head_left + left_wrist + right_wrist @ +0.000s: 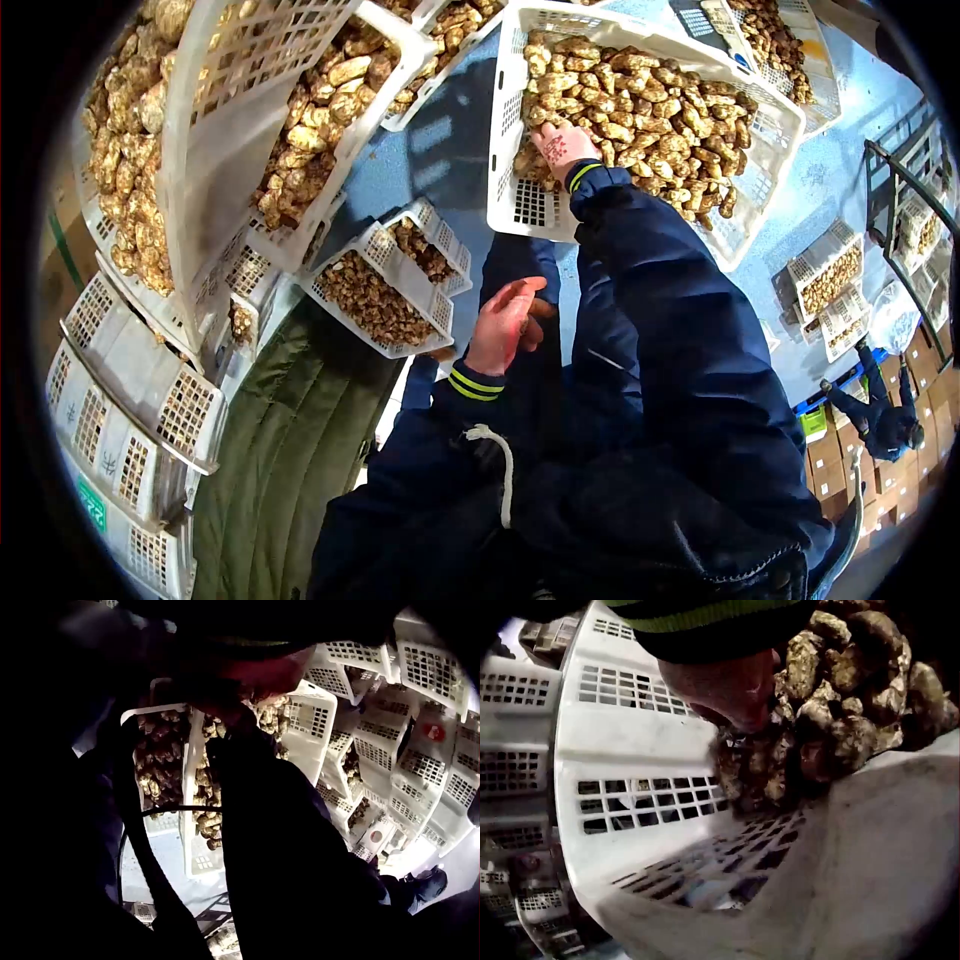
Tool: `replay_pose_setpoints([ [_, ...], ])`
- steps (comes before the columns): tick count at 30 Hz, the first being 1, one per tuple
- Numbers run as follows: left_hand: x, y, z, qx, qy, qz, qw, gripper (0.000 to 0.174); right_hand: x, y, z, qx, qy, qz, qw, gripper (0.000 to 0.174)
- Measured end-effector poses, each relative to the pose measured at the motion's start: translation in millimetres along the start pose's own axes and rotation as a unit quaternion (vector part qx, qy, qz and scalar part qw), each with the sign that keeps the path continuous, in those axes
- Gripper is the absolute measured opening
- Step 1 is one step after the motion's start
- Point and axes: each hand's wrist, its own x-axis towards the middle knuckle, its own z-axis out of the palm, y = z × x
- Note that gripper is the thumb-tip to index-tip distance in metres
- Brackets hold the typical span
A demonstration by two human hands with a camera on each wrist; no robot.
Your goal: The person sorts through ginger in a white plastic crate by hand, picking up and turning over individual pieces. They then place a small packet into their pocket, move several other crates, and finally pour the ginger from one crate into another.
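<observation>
My right hand reaches into a large white plastic crate of knobbly brown and cream mushrooms. Its fingers go down into the near left edge of the pile, and their ends are hidden there. In the right wrist view, that hand bends over the mushrooms beside the slotted crate wall. My left hand hangs in the air below the crate, its fingers extended and nothing in it. The left wrist view is dark, and the left hand overlaps the crates there.
Two small crates of darker mushrooms stand low at the left. Taller mushroom-filled crates and a dark green padded cloth lie further left. More crates are on the right, with another person near cardboard boxes.
</observation>
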Motion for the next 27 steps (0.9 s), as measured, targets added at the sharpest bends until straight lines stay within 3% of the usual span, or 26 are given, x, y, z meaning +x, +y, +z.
replay_pose_setpoints([
  [1,0.3,-0.3,-5.6,-0.004,0.012,-0.011,1.000,0.037,7.7,-3.0,1.2,0.051,0.014,0.038,0.998,0.024],
  [4,-2.1,2.9,-17.7,-0.034,0.014,-0.010,0.999,0.040,8.6,-3.4,-1.0,0.016,0.037,0.026,0.999,0.017],
  [5,-3.9,6.0,-19.9,-0.022,0.022,-0.009,0.999,0.040,4.3,-4.6,-5.5,0.004,0.122,0.010,0.992,0.015],
  [6,-4.5,9.0,-20.7,-0.012,0.031,-0.006,0.999,0.040,0.6,-10.9,-9.5,-0.036,0.128,0.016,0.991,0.015],
  [8,-3.1,7.9,-25.2,-0.023,0.034,-0.015,0.999,0.041,3.9,-22.3,-5.6,0.102,0.001,0.008,0.995,0.018],
  [9,-2.9,7.0,-27.2,-0.031,0.042,-0.024,0.998,0.043,-0.4,-29.4,3.7,0.056,0.033,-0.003,0.998,0.021],
  [10,-4.7,6.8,-29.0,-0.030,0.037,-0.023,0.999,0.043,8.2,-30.0,6.8,0.130,-0.013,0.037,0.991,0.023],
  [12,-5.8,7.7,-32.7,-0.031,0.027,-0.021,0.999,0.044,20.6,-32.5,14.8,0.131,-0.021,0.053,0.990,0.024],
  [14,-9.0,13.1,-32.2,-0.005,0.030,-0.025,0.999,0.044,27.7,-32.1,19.1,0.099,-0.023,0.041,0.994,0.023],
  [17,-11.5,23.0,-28.9,0.003,0.079,-0.035,0.996,0.043,17.1,-17.2,16.5,0.150,0.018,0.001,0.989,0.021],
  [20,-8.5,21.5,-27.4,0.003,0.069,-0.024,0.997,0.042,10.8,-27.0,15.6,0.211,0.000,0.014,0.977,0.023],
  [24,-4.6,18.2,-22.1,-0.015,0.059,-0.022,0.998,0.039,18.8,-39.0,12.6,0.214,-0.065,0.120,0.967,0.026],
  [27,-3.9,19.9,-19.4,-0.018,0.050,-0.024,0.998,0.037,19.2,-34.9,9.6,0.207,-0.077,0.094,0.971,0.028],
])
